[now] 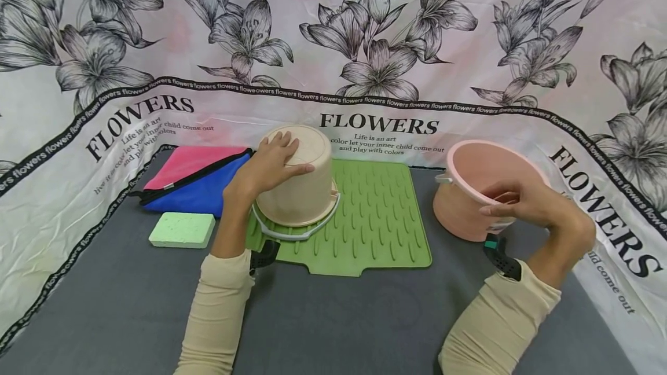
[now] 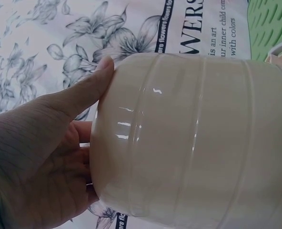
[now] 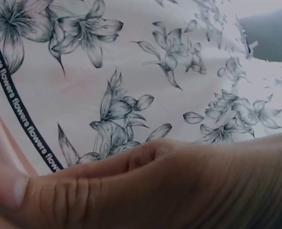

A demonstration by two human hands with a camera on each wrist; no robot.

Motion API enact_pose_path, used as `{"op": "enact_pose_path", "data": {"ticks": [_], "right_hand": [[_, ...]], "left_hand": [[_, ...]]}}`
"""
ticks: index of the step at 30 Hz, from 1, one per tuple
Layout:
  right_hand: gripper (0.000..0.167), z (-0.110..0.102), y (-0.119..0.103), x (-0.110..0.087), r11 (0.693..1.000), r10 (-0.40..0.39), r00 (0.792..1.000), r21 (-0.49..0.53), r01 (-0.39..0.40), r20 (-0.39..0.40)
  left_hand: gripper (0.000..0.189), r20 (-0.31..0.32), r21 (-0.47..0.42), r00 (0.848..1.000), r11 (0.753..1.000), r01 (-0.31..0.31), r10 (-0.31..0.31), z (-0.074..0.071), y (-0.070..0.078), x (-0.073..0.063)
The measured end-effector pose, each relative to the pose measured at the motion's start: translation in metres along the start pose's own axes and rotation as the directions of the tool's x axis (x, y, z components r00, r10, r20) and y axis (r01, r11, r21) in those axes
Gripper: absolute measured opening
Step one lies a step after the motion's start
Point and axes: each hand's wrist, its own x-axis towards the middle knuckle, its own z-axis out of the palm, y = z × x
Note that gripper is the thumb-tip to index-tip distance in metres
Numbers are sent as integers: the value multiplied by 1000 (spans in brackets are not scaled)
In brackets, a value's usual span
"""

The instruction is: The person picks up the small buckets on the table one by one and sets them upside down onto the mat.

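Note:
A beige bucket stands upside down on a green ridged mat, its light grey handle looped round in front. My left hand rests on its upturned base, fingers spread and thumb pointing right. In the left wrist view the thumb lies at the edge of the base. At the right an upright pink bucket leans slightly. My right hand holds its near rim, thumb outside and fingers inside. The right wrist view shows mostly the thumb side of the hand, with a sliver of pink bucket at left.
Left of the mat lie a pink and blue zippered pouch and a light green sponge. The grey tabletop extends in front. Flower-printed cloth hangs behind and along both sides.

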Motion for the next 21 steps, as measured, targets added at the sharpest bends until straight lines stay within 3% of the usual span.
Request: {"op": "enact_pose_path", "data": {"ticks": [5, 9, 12, 16, 21], "right_hand": [[12, -1, 0, 1, 998, 48, 995, -35, -46, 84], [8, -3, -2, 6, 988, 70, 994, -147, -57, 81], [9, -3, -4, 9, 975, 82, 995, -211, -67, 64], [3, -3, -5, 9, 974, 113, 993, -203, -103, 42], [7, -4, -1, 9, 972, 58, 995, -223, -76, -87]], "left_hand": [[85, -5, 9, 1000, 1000, -3, 3, 0, 1, 1], [85, -16, 7, 1000, 1000, -19, 19, -1, 3, 3], [85, -10, 1, 1000, 1000, -13, 13, -1, 4, 3], [86, 0, -6, 1000, 1000, -1, 1, 0, 3, 2], [86, -5, -6, 1000, 1000, 2, -2, -1, 2, 1]]}}
